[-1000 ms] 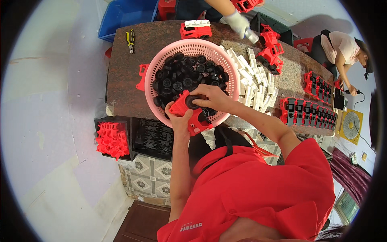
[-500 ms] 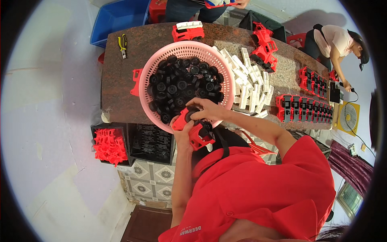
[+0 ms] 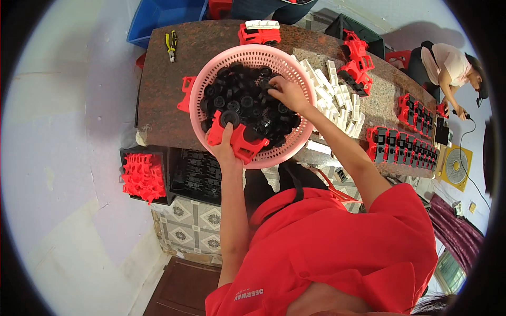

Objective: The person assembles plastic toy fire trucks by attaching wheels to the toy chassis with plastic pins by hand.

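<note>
The left hand (image 3: 225,151) clamps a red toy-car body (image 3: 241,144) over the pink basket (image 3: 253,48) on the counter (image 3: 168,100). The right hand (image 3: 290,95) touches black wheels (image 3: 246,101) inside; whether it grips one cannot be told

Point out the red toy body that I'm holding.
The red toy body over the pink basket, in your left hand, thumb on a black wheel; neither of your hands touches the others.
</note>
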The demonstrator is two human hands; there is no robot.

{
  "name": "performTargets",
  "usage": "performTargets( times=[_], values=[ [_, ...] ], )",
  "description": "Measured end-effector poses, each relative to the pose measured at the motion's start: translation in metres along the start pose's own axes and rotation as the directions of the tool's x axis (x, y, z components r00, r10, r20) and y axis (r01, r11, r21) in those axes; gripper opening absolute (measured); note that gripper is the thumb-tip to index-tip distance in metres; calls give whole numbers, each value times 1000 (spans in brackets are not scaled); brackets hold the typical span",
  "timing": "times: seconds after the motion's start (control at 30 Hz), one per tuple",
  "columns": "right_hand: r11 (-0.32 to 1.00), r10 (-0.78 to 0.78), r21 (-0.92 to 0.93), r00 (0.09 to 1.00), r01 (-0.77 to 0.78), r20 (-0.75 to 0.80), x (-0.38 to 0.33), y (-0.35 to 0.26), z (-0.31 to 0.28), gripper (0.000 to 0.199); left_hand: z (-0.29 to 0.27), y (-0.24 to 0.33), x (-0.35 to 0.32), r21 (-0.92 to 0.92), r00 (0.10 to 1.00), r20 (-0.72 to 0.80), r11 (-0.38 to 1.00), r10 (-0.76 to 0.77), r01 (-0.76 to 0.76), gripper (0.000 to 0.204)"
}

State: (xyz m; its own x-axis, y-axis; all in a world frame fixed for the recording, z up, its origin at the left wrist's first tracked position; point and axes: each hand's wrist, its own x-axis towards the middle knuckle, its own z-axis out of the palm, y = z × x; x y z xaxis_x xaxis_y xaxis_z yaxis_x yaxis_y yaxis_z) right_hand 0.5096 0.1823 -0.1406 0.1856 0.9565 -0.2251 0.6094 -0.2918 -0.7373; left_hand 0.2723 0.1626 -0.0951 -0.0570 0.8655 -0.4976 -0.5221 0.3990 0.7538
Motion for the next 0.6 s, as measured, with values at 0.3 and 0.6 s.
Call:
performTargets(
  times=[0.3, 0.6],
  values=[
    [817, -139, 569, 926, -94, 352, -67, -55, -10, 27, 24, 5, -2, 77, 1000, -20, 997, -24, 26, 71],
    [671, -107, 687, 881, -278, 461, -63, -65, 4, 64, 17, 40, -23, 332, 977, 147, 938, -154, 98, 85]
  ],
)
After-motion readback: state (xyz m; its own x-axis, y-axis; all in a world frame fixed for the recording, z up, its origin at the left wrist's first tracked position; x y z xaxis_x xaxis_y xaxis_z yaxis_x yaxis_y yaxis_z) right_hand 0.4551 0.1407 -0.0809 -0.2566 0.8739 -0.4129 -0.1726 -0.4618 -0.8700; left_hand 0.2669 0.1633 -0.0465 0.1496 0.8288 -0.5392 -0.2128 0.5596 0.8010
